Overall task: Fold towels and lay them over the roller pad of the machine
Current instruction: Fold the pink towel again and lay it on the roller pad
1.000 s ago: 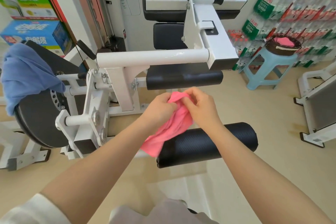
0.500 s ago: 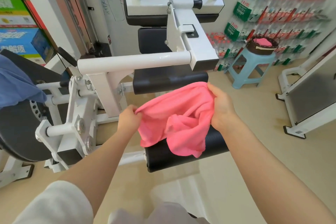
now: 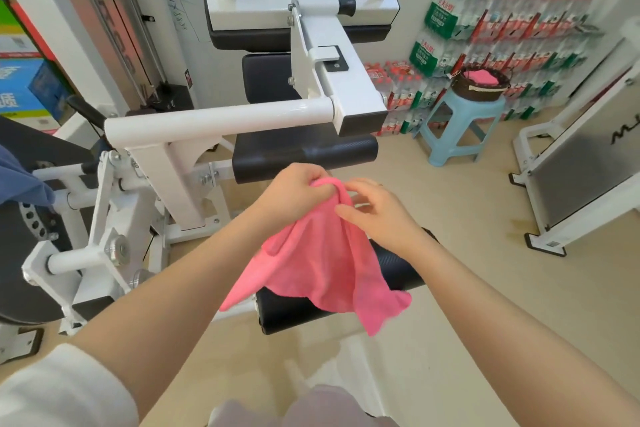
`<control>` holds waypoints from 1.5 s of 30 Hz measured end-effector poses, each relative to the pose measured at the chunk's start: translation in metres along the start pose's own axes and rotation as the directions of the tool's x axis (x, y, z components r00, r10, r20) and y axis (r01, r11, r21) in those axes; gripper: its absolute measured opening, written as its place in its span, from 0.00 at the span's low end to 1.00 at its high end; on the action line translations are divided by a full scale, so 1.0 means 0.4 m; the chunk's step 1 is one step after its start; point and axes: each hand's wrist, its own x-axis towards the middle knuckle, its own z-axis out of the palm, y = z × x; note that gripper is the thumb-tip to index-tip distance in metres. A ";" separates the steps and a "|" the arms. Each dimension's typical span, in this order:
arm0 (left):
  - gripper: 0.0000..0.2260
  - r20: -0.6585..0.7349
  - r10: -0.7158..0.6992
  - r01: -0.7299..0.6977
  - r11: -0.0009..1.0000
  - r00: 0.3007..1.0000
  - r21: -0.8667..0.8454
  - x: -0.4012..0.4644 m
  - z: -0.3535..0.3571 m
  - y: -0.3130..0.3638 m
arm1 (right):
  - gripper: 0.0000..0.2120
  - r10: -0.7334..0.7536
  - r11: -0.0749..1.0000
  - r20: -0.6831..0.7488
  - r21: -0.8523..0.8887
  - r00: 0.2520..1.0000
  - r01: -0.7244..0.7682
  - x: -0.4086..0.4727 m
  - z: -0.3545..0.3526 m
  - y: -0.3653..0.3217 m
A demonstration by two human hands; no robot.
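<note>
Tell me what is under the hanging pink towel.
Under the pink towel lies the black roller pad; its ends show, its middle is covered. The left hand grips the towel's top.

The towel (image 3: 322,260) hangs before the roller pad (image 3: 398,269), perhaps touching it; stool (image 3: 460,128) behind, right.

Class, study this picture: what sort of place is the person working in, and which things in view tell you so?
Probably a small gym or fitness room. A white exercise machine with black padded seat and black roller pad fills the view, and shrink-wrapped packs of bottled water are stacked against the wall.
</note>
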 end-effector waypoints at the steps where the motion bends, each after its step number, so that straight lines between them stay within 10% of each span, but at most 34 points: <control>1: 0.06 0.036 0.019 -0.020 0.999 0.999 0.040 -0.001 0.005 0.012 | 0.14 -0.053 0.998 -0.004 -0.024 0.999 0.053 0.005 0.003 -0.009; 6: 0.03 0.069 0.118 -0.135 0.933 0.991 0.333 -0.008 0.000 0.034 | 0.10 -0.091 0.966 -0.066 -0.248 0.994 0.072 0.012 0.005 0.008; 11: 0.06 0.253 0.327 -0.363 0.336 0.910 0.869 -0.015 -0.009 0.013 | 0.12 0.001 0.900 -0.219 -0.426 0.976 -0.096 0.004 -0.001 0.059; 15: 0.13 0.292 0.427 -0.401 0.191 0.856 0.896 -0.013 -0.011 0.003 | 0.09 0.086 0.904 -0.223 -0.393 0.971 -0.170 0.006 -0.018 0.082; 19: 0.06 0.255 0.194 -0.317 0.682 0.947 0.659 -0.015 -0.007 0.025 | 0.12 0.136 0.909 0.042 -0.403 0.990 -0.108 0.000 -0.011 0.088; 23: 0.10 0.182 0.090 -0.105 0.992 0.979 0.075 -0.031 -0.010 0.050 | 0.18 0.188 0.907 -0.058 -0.373 0.980 -0.196 -0.015 -0.003 0.101; 27: 0.16 -0.040 0.015 -0.033 0.867 0.999 -0.498 -0.039 -0.040 0.087 | 0.18 0.224 0.910 -0.145 -0.324 0.964 -0.260 -0.009 -0.013 0.124; 31: 0.20 -0.223 -0.213 -0.082 0.524 0.951 -0.848 -0.020 -0.090 0.090 | 0.15 0.276 0.943 -0.188 -0.140 0.943 -0.303 -0.007 -0.024 0.164; 33: 0.13 -0.143 -0.314 0.143 0.732 0.939 -0.667 -0.011 -0.081 0.065 | 0.15 0.280 0.957 -0.233 -0.003 0.931 -0.289 -0.005 -0.018 0.154; 35: 0.15 0.001 -0.350 0.347 0.929 0.937 -0.125 -0.009 -0.058 0.022 | 0.14 0.220 0.975 -0.259 0.033 0.941 -0.219 -0.004 -0.010 0.128; 37: 0.20 0.092 -0.271 0.244 0.942 0.958 0.233 -0.010 -0.028 -0.009 | 0.14 0.159 0.987 -0.263 0.040 0.952 -0.154 -0.002 -0.003 0.089; 45: 0.10 0.193 -0.064 -0.016 0.922 0.979 0.387 -0.026 0.050 0.035 | 0.06 -0.057 0.998 -0.177 -0.031 0.983 0.052 -0.011 0.020 -0.007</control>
